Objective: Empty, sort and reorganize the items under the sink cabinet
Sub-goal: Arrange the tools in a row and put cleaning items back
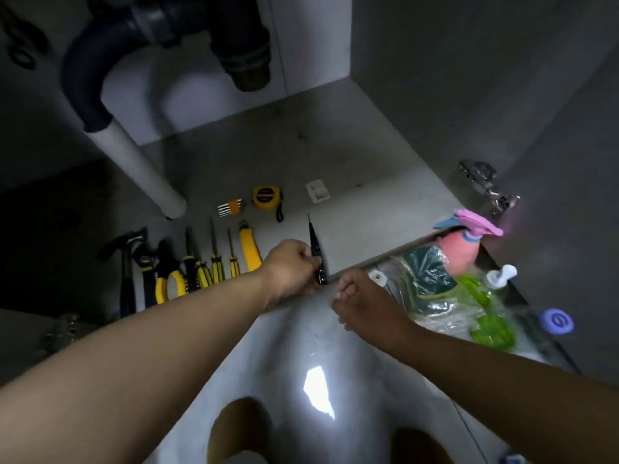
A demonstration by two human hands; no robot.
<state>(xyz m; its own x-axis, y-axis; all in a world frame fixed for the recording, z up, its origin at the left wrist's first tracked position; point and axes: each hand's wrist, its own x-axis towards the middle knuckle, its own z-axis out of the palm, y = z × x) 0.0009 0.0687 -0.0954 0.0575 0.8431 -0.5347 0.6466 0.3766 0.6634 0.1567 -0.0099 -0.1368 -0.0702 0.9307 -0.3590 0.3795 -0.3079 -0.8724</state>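
Note:
My left hand (292,266) is shut on a slim black pointed tool (314,241), its tip aimed into the cabinet at the front edge of the cabinet floor (351,155). My right hand (363,301) hovers just right of it, fingers curled, with nothing visible in it. To the left of my left hand, tools lie in a row on the floor: a hammer (124,262), a wrench (144,262), yellow pliers (167,274), several yellow-black screwdrivers (214,259) and a yellow utility knife (249,247). Behind them lie a yellow tape measure (266,197) and a hex key set (230,207).
A white drain pipe (140,165) stands at the left rear, under black plumbing (160,28). Outside at the right lie a pink spray bottle (464,244), a bagged green item (432,276), a green bottle with a white pump (492,296) and a purple disc (557,321). A door hinge (485,184) juts out at the right.

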